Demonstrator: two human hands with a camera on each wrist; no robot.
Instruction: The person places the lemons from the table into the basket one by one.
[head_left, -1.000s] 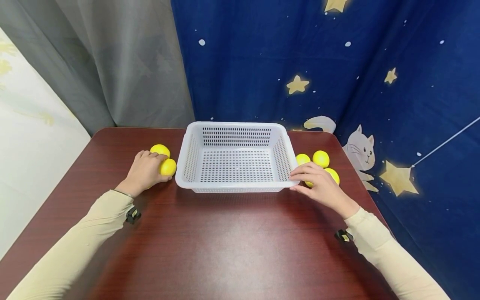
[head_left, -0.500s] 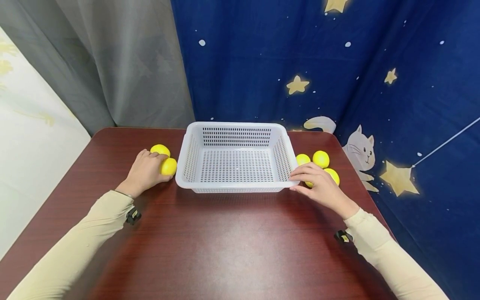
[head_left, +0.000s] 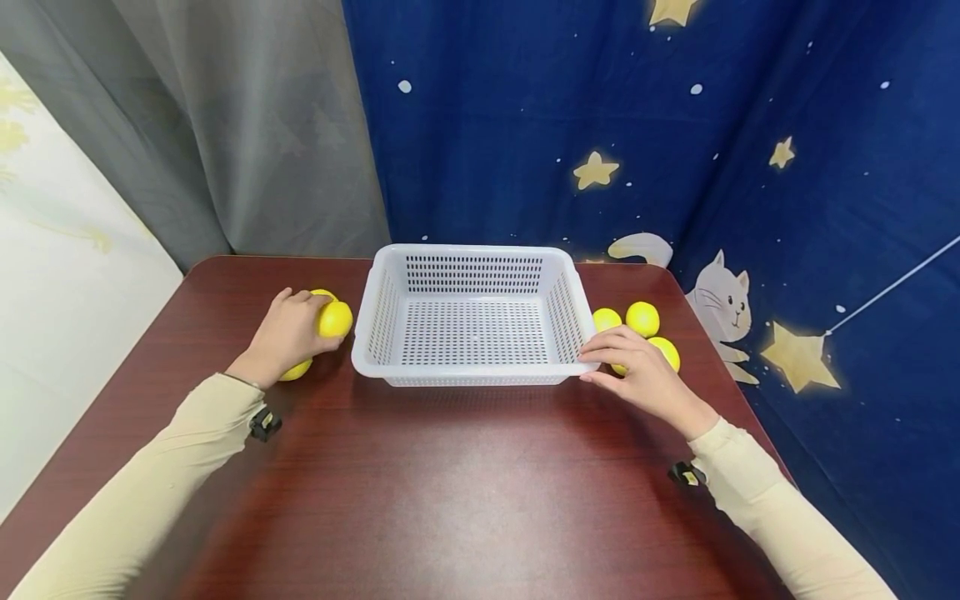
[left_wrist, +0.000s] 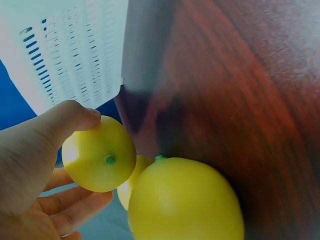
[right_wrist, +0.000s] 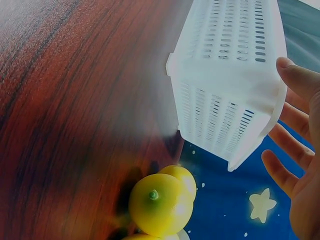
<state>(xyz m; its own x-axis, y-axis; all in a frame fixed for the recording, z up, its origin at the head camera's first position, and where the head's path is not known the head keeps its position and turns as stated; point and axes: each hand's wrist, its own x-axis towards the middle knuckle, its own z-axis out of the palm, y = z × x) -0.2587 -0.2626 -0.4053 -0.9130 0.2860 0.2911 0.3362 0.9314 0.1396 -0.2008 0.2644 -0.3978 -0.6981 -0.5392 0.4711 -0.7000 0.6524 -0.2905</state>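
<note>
My left hand pinches a yellow lemon beside the left wall of a white plastic basket. In the left wrist view the thumb lies on this held lemon, and its green stem nub shows. Another lemon is partly under the left hand, and one more lemon shows behind the held one. At the basket's near right corner my right hand holds the rim, thumb outside and fingers over the edge. The right wrist view shows this thumb on the rim.
Several lemons lie on the table right of the basket, some partly hidden by the right hand. The dark red table ends at a blue star-patterned curtain and a grey curtain behind it.
My left hand has risen slightly with the lemon, which moved up from the table, and another lemon now shows beneath the wrist. The right hand and basket have stayed put.
</note>
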